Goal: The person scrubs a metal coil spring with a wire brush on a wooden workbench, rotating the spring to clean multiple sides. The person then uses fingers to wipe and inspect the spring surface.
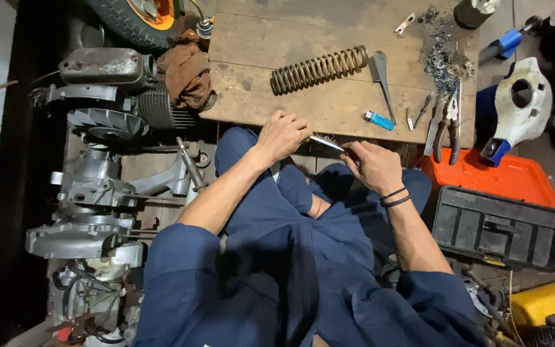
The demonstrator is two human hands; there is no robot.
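My left hand [282, 136] and my right hand [374, 166] meet just in front of a low wooden board [258, 90], above my knees in dark blue overalls. Between them runs a thin shiny metal rod or tool [326, 143]. My left hand closes on its left end and the fingers of my right hand pinch its right end. The part inside each fist is hidden. Two black bands circle my right wrist.
On the board lie a rusty coil spring [319, 68], a grey metal tool [380, 71], a blue lighter [378, 120], pliers [448, 122] and a heap of washers and nuts [444, 61]. An engine [97, 186] stands left. An orange tray [496, 177] and black toolbox [496, 226] sit right.
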